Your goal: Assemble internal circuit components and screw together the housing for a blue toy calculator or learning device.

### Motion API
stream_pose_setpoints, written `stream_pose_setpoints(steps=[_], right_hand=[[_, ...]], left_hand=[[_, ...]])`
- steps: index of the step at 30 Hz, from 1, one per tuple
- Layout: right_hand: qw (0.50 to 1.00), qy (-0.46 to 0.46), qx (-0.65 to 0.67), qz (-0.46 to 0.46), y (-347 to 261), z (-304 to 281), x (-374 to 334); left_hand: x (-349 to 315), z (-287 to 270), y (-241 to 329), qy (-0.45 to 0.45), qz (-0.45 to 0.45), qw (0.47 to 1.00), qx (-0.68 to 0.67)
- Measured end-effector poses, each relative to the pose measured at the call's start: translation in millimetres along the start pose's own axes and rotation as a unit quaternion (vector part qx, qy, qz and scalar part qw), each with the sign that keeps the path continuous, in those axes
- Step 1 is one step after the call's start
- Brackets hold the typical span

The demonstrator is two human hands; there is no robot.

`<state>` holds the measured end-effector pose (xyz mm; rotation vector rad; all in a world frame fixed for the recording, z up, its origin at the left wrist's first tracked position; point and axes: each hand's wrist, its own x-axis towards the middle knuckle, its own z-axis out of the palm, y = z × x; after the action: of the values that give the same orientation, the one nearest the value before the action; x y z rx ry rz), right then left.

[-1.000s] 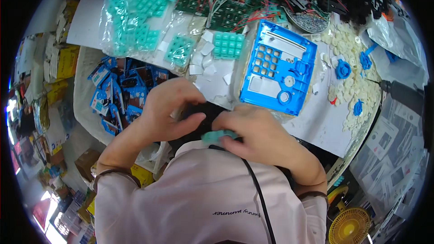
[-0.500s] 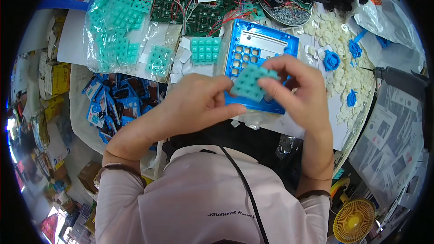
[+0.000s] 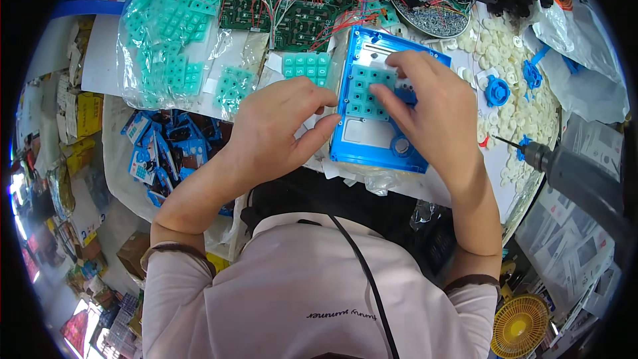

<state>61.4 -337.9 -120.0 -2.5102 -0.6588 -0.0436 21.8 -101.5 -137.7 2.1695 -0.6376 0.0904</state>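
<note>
A blue plastic casing (image 3: pixel 345 149) lies open on the bench before me, its inside facing up. A teal rubber keypad (image 3: pixel 365 101) sits over the casing's grid of key holes, underside up. My right hand (image 3: pixel 435 110) reaches over the casing from the right, its thumb on the keypad and its fingers apart near the keypad's far right corner. By the casing's left edge is my left hand (image 3: pixel 279 123), thumb and index finger apart with nothing between them. Beyond it, another teal keypad (image 3: pixel 306 66) lies keys up, partly covered by the hand.
Bagged teal keypads (image 3: pixel 169 40) lie at the far left, with green circuit boards (image 3: pixel 302 23) and wires beside them. A dish of screws (image 3: pixel 435 20) and white round parts (image 3: pixel 515 106) are at the right. A powered screwdriver (image 3: pixel 571 169) juts in at right. Blue assemblies (image 3: pixel 169 153) fill a left bin.
The teal keypad went from between my hands down into the casing. My left hand drew back left and opened, and the screwdriver now shows farther into view at right.
</note>
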Motion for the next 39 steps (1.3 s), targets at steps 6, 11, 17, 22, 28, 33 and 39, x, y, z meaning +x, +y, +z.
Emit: stream_pose_setpoints(steps=[6, 11, 17, 22, 28, 33, 39], right_hand=[[0.99, -0.004, 0.0, -0.14, -5, -2, -23], [0.975, -0.179, -0.097, -0.092, -23, 8, -39], [0.969, -0.203, -0.108, -0.093, -25, 6, -35], [0.977, -0.176, -0.073, -0.097, -20, 4, -38], [0.991, -0.036, 0.001, -0.128, -19, -5, -40], [0.991, 0.054, -0.022, -0.117, -15, 2, -5], [0.987, 0.093, -0.116, -0.066, -20, 44, 68]], left_hand=[[2, -3, -4, 0.018, 0.017, 0.999, 0.025], [11, -24, -10, 0.049, 0.023, 0.995, 0.08], [44, -61, -34, 0.101, 0.035, 0.965, 0.239], [70, -66, -41, 0.089, 0.059, 0.954, 0.281], [94, -51, -41, 0.043, 0.133, 0.94, 0.31], [74, -61, -41, 0.025, 0.053, 0.951, 0.302], [41, -71, -25, 0.093, -0.022, 0.968, 0.232]])
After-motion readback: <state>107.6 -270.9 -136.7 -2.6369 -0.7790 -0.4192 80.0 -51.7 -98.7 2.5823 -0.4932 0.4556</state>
